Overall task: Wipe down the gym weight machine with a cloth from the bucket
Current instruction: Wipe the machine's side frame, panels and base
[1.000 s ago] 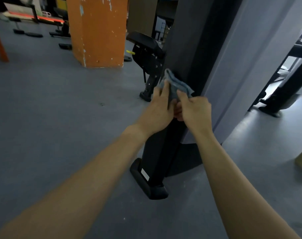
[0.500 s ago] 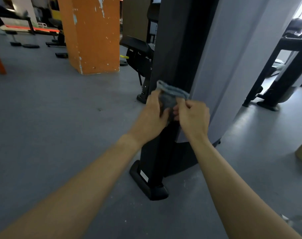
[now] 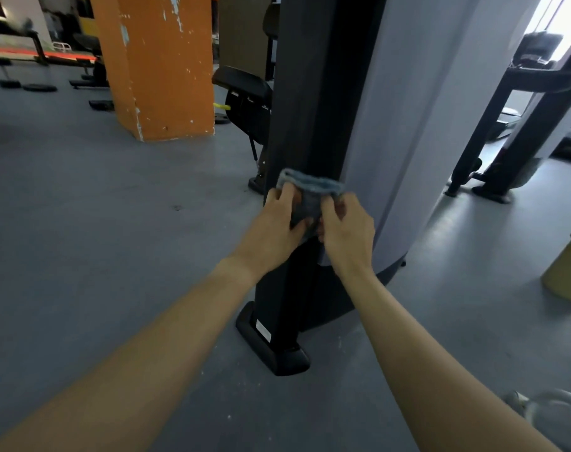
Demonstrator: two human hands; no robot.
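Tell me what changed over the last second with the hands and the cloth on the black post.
The left hand and right hand slid the cloth down the black post, nearer its foot. The cloth's top edge now lies flatter across the post. Unchanged: both hands still grip the cloth against the post, and the post itself has not moved.

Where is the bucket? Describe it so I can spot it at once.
Start at the tall weight machine with its grey curved shroud. On the floor to its right, at the picture's right edge, stands the bucket. It is the only yellow, round-rimmed thing there.
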